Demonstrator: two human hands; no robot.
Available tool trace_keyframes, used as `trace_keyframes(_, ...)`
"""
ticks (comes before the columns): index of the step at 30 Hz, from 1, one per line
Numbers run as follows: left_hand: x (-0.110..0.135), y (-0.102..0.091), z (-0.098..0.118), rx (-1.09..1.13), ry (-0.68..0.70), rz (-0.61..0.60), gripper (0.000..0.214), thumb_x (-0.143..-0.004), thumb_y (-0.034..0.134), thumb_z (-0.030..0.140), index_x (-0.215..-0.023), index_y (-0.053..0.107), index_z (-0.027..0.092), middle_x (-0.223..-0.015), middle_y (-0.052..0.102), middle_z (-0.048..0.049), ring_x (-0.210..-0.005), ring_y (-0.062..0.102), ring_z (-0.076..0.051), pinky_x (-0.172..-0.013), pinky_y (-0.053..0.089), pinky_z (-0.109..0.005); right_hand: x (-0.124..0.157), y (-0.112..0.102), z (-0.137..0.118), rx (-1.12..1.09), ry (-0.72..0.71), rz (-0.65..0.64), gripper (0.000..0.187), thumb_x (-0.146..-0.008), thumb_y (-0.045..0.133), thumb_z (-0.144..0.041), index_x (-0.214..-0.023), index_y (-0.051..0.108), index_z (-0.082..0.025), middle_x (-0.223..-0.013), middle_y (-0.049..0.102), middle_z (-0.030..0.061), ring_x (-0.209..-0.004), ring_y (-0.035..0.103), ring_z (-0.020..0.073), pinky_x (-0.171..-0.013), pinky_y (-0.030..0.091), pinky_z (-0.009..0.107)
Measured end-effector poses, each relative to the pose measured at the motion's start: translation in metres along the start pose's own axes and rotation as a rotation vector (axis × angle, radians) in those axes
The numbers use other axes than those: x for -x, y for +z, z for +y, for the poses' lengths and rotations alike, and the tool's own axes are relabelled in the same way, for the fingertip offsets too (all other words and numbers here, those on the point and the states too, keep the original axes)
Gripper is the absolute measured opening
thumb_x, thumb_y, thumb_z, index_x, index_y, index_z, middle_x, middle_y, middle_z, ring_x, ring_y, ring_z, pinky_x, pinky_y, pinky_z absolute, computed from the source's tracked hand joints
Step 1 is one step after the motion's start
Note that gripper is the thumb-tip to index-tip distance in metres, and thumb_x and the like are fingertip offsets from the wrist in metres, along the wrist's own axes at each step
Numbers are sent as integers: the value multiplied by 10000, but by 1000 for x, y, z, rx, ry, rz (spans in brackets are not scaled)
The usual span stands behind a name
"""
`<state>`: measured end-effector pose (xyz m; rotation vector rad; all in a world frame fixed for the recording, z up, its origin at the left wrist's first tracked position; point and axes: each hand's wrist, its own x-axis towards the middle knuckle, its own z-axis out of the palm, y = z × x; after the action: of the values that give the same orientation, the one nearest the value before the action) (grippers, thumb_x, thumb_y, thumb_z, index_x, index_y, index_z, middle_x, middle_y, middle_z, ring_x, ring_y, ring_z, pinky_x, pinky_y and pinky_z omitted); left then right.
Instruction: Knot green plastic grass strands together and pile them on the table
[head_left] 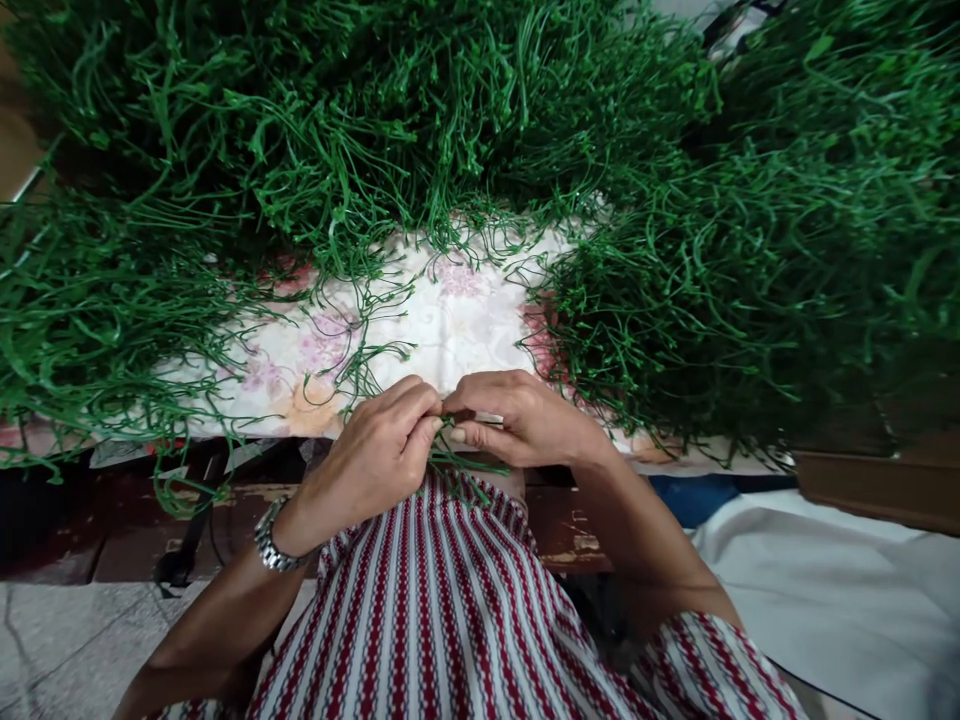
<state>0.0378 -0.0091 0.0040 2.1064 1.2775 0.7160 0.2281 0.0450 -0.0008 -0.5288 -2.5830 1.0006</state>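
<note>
My left hand (pixel 386 445) and my right hand (pixel 517 420) meet at the near edge of a table, fingers pinched together on thin green plastic stems (pixel 450 425). A small pale piece shows between the fingertips of my right hand; I cannot make out what it is. A metal watch (pixel 274 545) sits on my left wrist. Big heaps of the same green stems (pixel 420 110) cover the table on the left, at the back and on the right (pixel 750 290).
A floral tablecloth (pixel 442 320) shows between the heaps. My lap in red-and-white striped cloth (pixel 435 610) lies below the hands. A white sheet (pixel 832 590) is at the lower right, grey floor tiles (pixel 67 640) at the lower left, a dark wooden table frame (pixel 112 520) under the cloth.
</note>
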Motion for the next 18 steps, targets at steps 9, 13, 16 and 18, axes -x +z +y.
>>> trace_keyframes(9,5,-8,-12,-244,190,-149,214,-765,361,-17,-699,414,180,-658,438,3,-622,385,-138,-619,317,-290,-5,5,3,107,-178,-30,243,-896,393,-163,-680,503,-163,-636,474,4,-657,435,120,-671,371,242)
trace_keyframes(13,5,-16,-17,-80,139,-164,179,-820,390,52,-697,429,176,-639,439,15,-606,402,-118,-598,330,-263,-1,-5,2,148,-89,-73,204,-876,395,-107,-722,522,-151,-683,500,17,-669,443,110,-650,359,227)
trace_keyframes(16,2,-15,-15,32,85,-65,134,-842,437,105,-729,463,172,-661,483,19,-636,456,-105,-612,360,-237,-1,-1,0,92,3,40,177,-902,406,-162,-808,553,-131,-747,541,43,-701,482,111,-652,381,224)
trace_keyframes(18,0,-10,-13,67,56,40,121,-836,461,115,-729,475,171,-653,487,24,-624,467,-96,-598,365,-223,-4,12,-1,3,20,166,175,-907,421,-188,-827,565,-129,-732,549,38,-686,495,106,-643,396,219)
